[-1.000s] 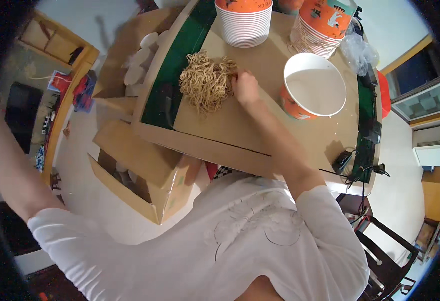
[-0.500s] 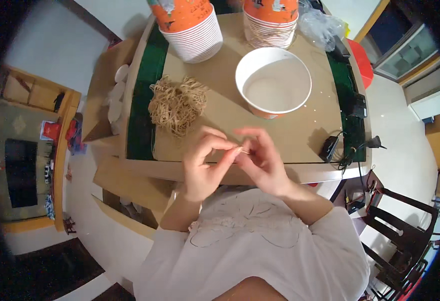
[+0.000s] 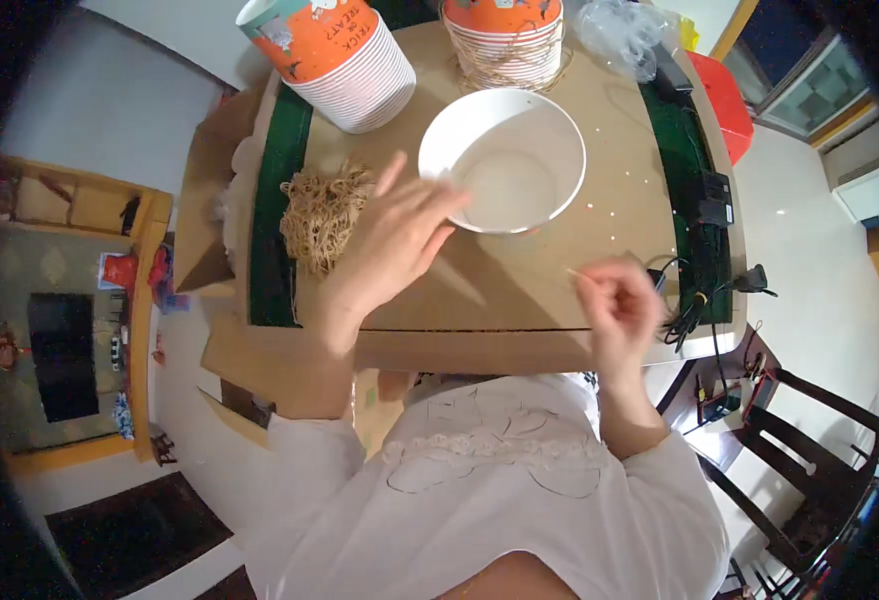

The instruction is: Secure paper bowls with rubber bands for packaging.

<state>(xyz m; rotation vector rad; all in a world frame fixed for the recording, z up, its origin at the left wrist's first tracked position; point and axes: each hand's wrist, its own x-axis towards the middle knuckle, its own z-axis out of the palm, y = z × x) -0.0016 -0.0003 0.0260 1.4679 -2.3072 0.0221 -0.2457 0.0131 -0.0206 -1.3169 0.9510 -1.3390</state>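
A white-lined paper bucket (image 3: 457, 135) stands on the cardboard-covered table top, its mouth facing me. My left hand (image 3: 389, 240) is open, its fingers stretched out at the near left rim of the bucket; whether they touch it I cannot tell. To the right, over the table's near part, my right hand (image 3: 619, 305) is closed in a pinch, slightly blurred. A tiny pale tip shows at its fingertips, too small to name. Partly behind my left hand lies a tangled heap of tan twine (image 3: 311, 215).
At the back stand a stack of orange-and-white paper buckets (image 3: 354, 85) and another stack (image 3: 509, 55) with twine looped around it. A clear plastic bag (image 3: 624, 35) lies at the far right. Black adapters and cables (image 3: 704, 205) line the right edge, beside a red stool (image 3: 719, 105).
My hands have come apart from their shared pinch. The left has gone up and left to the bucket and opened; the right has moved right. The head view has shifted slightly.
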